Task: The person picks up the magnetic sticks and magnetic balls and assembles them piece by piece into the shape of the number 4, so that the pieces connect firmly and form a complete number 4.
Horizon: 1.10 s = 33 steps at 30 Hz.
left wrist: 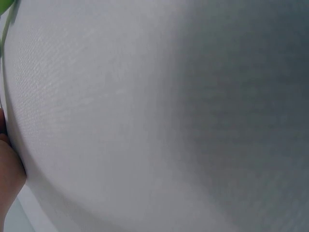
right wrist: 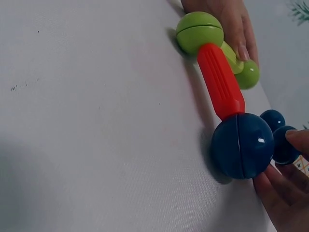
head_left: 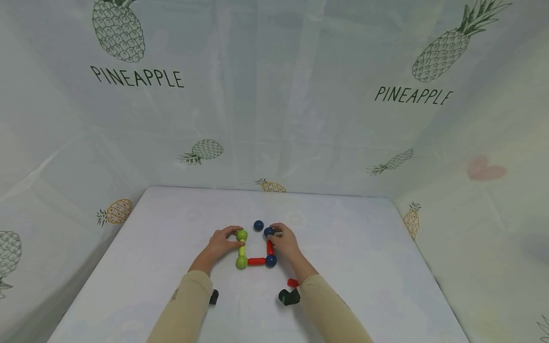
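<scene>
Ball-and-rod toy pieces form a U on the white table (head_left: 343, 247). Along the front, a red rod (head_left: 256, 261) joins a green ball (head_left: 242, 262) to a blue ball (head_left: 271, 260). My left hand (head_left: 222, 243) pinches the far green ball (head_left: 242, 235), at the end of a yellow-green rod (head_left: 242, 250). On the other side, a second red rod (head_left: 269, 247) runs back to the far blue ball (head_left: 268, 232), which my right hand (head_left: 286, 240) grips between thumb and fingers. The left wrist view mostly shows blurred pale fabric.
A loose blue ball (head_left: 258, 225) lies just behind the U. Nearer me are a dark green piece (head_left: 289, 297) and a red piece (head_left: 293, 282) by the right sleeve. Another dark piece (head_left: 214, 297) is partly behind the left sleeve. A pineapple-print curtain (head_left: 274, 119) hangs behind the table.
</scene>
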Each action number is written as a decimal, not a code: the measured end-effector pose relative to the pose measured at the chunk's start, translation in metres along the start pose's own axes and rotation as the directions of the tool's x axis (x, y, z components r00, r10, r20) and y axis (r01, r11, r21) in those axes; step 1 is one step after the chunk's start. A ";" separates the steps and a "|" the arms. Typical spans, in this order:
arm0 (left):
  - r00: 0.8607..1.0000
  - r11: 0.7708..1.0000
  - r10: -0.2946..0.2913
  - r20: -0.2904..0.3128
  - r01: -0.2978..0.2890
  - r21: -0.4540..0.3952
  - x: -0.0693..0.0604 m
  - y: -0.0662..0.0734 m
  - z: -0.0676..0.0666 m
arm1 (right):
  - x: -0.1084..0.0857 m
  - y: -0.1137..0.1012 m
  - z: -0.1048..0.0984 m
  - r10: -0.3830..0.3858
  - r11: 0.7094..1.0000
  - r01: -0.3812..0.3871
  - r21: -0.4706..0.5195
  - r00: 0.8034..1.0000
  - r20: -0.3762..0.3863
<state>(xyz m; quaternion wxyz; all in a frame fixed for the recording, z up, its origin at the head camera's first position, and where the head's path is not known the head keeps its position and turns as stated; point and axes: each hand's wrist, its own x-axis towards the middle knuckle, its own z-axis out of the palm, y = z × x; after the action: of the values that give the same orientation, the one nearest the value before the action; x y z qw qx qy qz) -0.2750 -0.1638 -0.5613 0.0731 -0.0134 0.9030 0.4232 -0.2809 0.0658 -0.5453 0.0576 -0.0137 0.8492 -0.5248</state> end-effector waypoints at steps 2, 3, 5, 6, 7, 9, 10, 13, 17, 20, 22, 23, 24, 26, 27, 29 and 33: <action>1.000 1.000 -0.005 0.000 0.005 -0.003 0.000 0.000 0.000 | 0.000 0.000 0.001 0.008 1.000 -0.008 -0.002 1.000 0.001; 1.000 1.000 -0.008 0.001 0.008 -0.005 0.000 0.000 0.000 | 0.001 0.000 0.001 0.011 1.000 -0.011 -0.005 1.000 0.001; 1.000 1.000 -0.007 0.001 0.007 -0.004 0.000 0.001 -0.001 | 0.001 0.001 0.002 0.019 1.000 -0.019 -0.011 1.000 -0.006; 1.000 1.000 -0.009 0.001 0.009 -0.005 -0.001 0.001 -0.001 | 0.001 0.000 0.002 0.021 1.000 -0.021 -0.013 1.000 -0.009; 1.000 1.000 -0.009 0.002 0.009 -0.007 -0.001 0.001 -0.001 | 0.001 0.000 0.001 0.023 1.000 -0.023 -0.012 1.000 -0.011; 1.000 1.000 -0.007 0.001 0.007 -0.007 -0.001 0.002 -0.001 | 0.001 0.000 0.001 0.027 1.000 -0.027 -0.001 1.000 -0.011; 1.000 1.000 -0.003 0.000 0.003 -0.003 -0.001 0.001 -0.001 | 0.001 0.000 0.001 0.028 1.000 -0.028 0.008 1.000 -0.009; 1.000 1.000 0.004 0.000 -0.004 -0.001 0.000 0.000 -0.001 | 0.001 0.000 0.000 0.020 0.999 -0.020 0.031 1.000 -0.004; 1.000 1.000 0.009 -0.001 -0.009 0.000 0.001 -0.001 -0.001 | 0.002 0.000 0.000 0.019 0.999 -0.019 0.038 1.000 -0.008; 1.000 1.000 0.009 -0.002 -0.009 -0.004 0.000 -0.001 -0.001 | 0.002 -0.001 -0.001 0.025 0.999 -0.025 0.028 1.000 -0.015; 1.000 1.000 0.009 -0.001 -0.009 -0.007 0.000 -0.001 -0.001 | 0.003 -0.001 -0.001 0.022 1.000 -0.021 0.012 1.000 -0.022; 1.000 1.000 0.007 0.000 -0.007 -0.011 0.000 -0.001 -0.001 | 0.003 -0.001 -0.002 0.024 1.000 -0.023 0.007 0.999 -0.024; 1.000 1.000 0.009 0.000 -0.009 -0.010 0.000 -0.001 -0.001 | 0.003 -0.001 -0.002 0.024 1.000 -0.024 0.001 0.999 -0.027; 1.000 1.000 0.008 -0.001 -0.008 -0.011 0.001 -0.002 0.000 | 0.003 -0.002 -0.003 0.025 1.000 -0.026 -0.008 0.999 -0.031; 1.000 1.000 0.007 -0.002 -0.007 -0.010 0.001 -0.002 0.000 | 0.003 -0.002 -0.003 0.028 1.000 -0.029 -0.008 0.999 -0.032; 1.000 1.000 0.009 -0.003 -0.009 -0.007 0.001 -0.002 0.000 | 0.003 -0.002 -0.003 0.038 0.999 -0.038 -0.004 0.999 -0.030; 1.000 1.000 0.013 -0.004 -0.013 -0.005 0.000 -0.002 0.000 | 0.004 -0.003 -0.003 0.050 0.999 -0.051 -0.016 0.998 -0.030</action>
<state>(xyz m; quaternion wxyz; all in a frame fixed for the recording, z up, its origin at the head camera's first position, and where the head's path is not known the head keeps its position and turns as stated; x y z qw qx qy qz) -0.2750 -0.1650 -0.5623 0.0686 -0.0085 0.9022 0.4258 -0.2848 0.0665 -0.5417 0.0580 0.0151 0.8544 -0.5162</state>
